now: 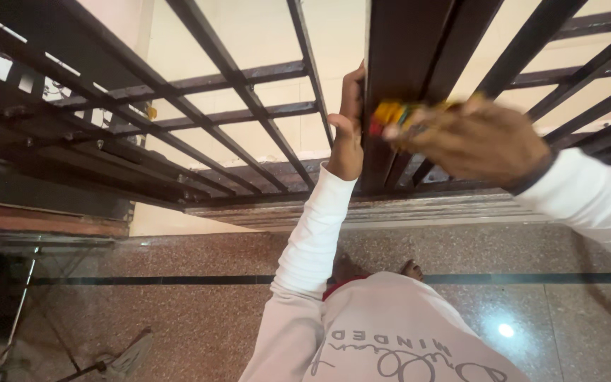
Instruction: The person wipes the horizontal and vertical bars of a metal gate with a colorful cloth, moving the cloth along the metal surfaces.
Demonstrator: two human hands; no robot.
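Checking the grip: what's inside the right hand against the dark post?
A yellow and red object shows at the right hand's fingertips; blurred, the rest is covered by the hand.

Two hands show, a left hand (348,134) and a right hand (472,138). One yellow tool (394,113). One dark metal grille (228,120).

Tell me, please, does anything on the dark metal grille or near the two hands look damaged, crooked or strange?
Nothing stands out. The grille bars look straight and whole. The left hand grips the edge of the dark upright post; the right hand holds a blurred yellow tool against it. The stone floor shows no spill.
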